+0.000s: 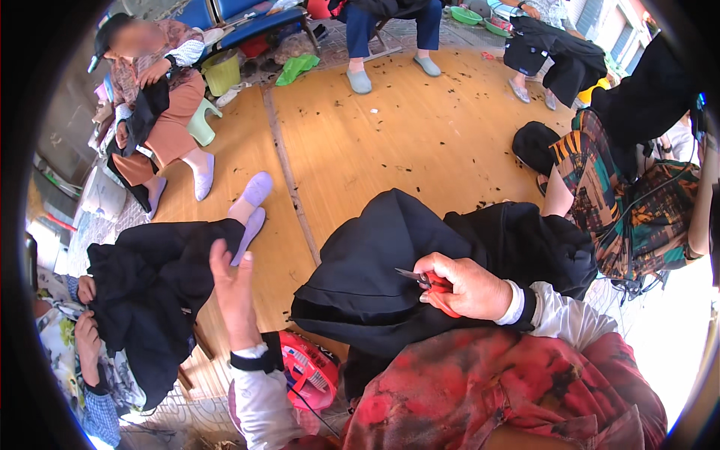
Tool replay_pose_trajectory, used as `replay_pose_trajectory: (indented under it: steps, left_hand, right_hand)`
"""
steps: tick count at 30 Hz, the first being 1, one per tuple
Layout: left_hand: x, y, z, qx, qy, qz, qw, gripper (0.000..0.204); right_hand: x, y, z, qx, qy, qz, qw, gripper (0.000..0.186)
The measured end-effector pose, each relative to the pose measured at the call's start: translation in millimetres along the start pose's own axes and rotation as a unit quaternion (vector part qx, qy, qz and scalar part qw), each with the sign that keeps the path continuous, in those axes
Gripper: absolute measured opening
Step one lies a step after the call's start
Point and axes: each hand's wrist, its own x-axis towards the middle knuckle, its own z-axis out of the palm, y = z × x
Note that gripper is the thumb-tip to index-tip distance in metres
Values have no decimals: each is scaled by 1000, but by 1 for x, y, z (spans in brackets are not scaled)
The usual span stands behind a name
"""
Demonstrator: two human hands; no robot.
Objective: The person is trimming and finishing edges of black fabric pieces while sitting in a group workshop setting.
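No packages, labels — no screens.

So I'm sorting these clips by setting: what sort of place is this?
Probably an informal garment-finishing spot, partly open-air. Several people sit in a ring on a wooden floor strewn with thread bits, each with a dark garment. The right hand holds red thread snips over a black garment; the left hand is raised, open.

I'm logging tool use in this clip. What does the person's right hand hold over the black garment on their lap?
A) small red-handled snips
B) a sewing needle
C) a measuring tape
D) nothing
A: the right hand grips small red-handled snips, blades pointing left over the black garment; the left hand is raised, open and empty.
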Motion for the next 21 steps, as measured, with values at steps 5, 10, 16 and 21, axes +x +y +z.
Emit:
replay_pose_trajectory:
  steps: [5, 10, 16, 21]
  left_hand:
    - [-72, 41, 38, 11, -276, 133, 952, 25]
    - [-90, 35, 67, -10, -330, 111, 938, 25]
    - [-94, 32, 80, 2, -344, 123, 931, 19]
    - [-89, 32, 92, 54, -345, 215, 912, 12]
  right_hand:
    - [3, 2, 0, 12, -10, -12, 1000, 32]
    - [0, 2, -2, 2, -18, -4, 1000, 32]
    - [-3, 5, -4, -5, -17, -16, 1000, 32]
    - [-3, 7, -4, -1, -25, -2, 1000, 32]
